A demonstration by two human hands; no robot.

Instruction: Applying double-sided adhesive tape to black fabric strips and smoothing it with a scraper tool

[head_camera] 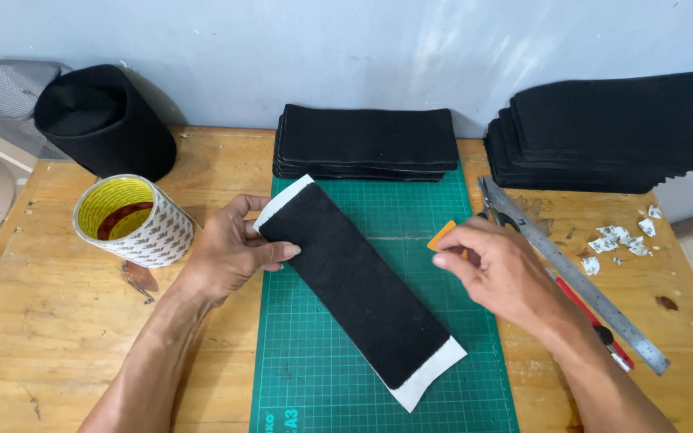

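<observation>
A long black felt strip (362, 281) with white tape bands at both ends lies slanted on the green cutting mat (314, 377). My left hand (230, 252) rests at the strip's upper left end, thumb pressing on the black felt. My right hand (495, 269) hovers to the right of the strip and pinches a small orange scraper (441, 236) between thumb and fingers.
A wide tape roll (134, 220) lies left on the wooden table (58, 321). A black felt cylinder (106, 120) stands behind it. Black felt stacks sit at the back centre (366, 144) and back right (611, 132). A metal ruler (571, 273), a red-handled tool (595, 321) and paper scraps (619, 240) lie right.
</observation>
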